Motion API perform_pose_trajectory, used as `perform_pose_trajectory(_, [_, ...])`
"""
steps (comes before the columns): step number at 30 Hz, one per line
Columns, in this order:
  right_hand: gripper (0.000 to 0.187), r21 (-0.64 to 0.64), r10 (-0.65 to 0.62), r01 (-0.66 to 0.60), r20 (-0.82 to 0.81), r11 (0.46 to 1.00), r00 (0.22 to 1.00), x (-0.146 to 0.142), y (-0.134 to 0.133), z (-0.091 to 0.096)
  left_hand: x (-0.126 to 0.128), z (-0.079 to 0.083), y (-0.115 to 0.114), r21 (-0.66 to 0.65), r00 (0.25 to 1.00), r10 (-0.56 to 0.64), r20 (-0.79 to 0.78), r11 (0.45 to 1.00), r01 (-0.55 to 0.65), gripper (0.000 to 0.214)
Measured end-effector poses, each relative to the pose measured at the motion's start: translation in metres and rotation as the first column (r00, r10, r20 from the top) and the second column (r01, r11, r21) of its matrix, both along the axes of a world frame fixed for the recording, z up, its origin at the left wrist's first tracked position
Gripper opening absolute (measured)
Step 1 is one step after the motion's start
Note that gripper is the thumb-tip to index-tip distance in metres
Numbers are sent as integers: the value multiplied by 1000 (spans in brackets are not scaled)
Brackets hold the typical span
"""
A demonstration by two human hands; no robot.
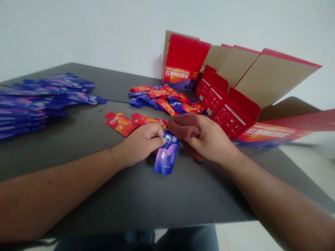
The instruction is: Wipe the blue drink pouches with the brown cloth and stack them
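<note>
As we observe from the head view, the left hand (140, 144) pinches the top of a blue sachet (166, 157) between thumb and fingers, its lower end resting on the dark counter (125, 198). The right hand (213, 141) bunches a maroon cloth (184, 127) against the sachet's upper edge. Red sachets (121, 123) lie just beyond the left hand; a mixed pile (164, 99) and red carton (183, 61) sit farther ahead.

Lots of room for the left hand (140, 144) and right hand (209, 139) to pass over the dark tabletop (131, 198) below the blue sachet (166, 157) and brown cloth (183, 127), but straight ahead, red sachets (121, 123), a sachet heap (164, 99) and red carton flaps (232, 116) stand in the way!
</note>
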State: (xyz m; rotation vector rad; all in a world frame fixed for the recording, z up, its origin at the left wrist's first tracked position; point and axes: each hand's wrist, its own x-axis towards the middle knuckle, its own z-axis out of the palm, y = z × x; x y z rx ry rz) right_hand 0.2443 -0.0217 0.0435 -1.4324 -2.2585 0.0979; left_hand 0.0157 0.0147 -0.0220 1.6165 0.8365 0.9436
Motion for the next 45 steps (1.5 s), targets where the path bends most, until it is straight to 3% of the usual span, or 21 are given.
perform_pose_trajectory(6, [16, -48, 184, -181, 64, 982, 981, -3, -6, -4, 5, -1, 0, -236, 981, -33, 191, 968, 79, 22])
perform_pose_trajectory(10, [17, 47, 56, -60, 71, 997, 996, 1, -1, -6, 6, 1, -1, -330, 976, -40, 215, 938, 111, 21])
perform_pose_trajectory(13, [17, 7, 108, -109, 76, 994, 991, 0, -3, -7, 7, 4, -2, -345, 975, -22, 222, 933, 99, 22])
perform_pose_trajectory(18, [16, -142, 364, -346, 129, 927, 923, -10, -16, -6, 7, 5, -1, -269, 976, 68, 207, 963, -10, 18])
perform_pose_trajectory(20, [16, -127, 346, -329, 151, 936, 926, -11, -18, -5, 8, 5, -1, -244, 980, 78, 182, 969, -32, 16])
perform_pose_trajectory(24, [13, -13, 178, -178, 150, 984, 973, -9, -16, -5, 10, 4, -2, -318, 978, 92, 189, 948, -28, 18])
perform_pose_trajectory(30, [17, -125, 401, -383, 212, 915, 891, -18, -26, -9, 8, 3, 0, -175, 984, 145, 103, 977, -125, 16])
perform_pose_trajectory(32, [18, -111, 396, -380, 208, 918, 894, -18, -26, -9, 8, 4, 0, -166, 984, 148, 102, 978, -130, 16])
perform_pose_trajectory(37, [16, -25, 232, -232, 182, 972, 955, -14, -21, -9, 9, 2, 1, -168, 980, 153, 126, 977, -131, 15])
perform_pose_trajectory(42, [20, -129, 446, -427, 231, 895, 864, -18, -26, -9, 7, -1, 1, -168, 981, 154, 114, 977, -134, 15])
perform_pose_trajectory(45, [24, -107, 399, -384, 229, 917, 888, -15, -23, -8, 9, 3, 0, -225, 975, 166, 146, 965, -131, 17])
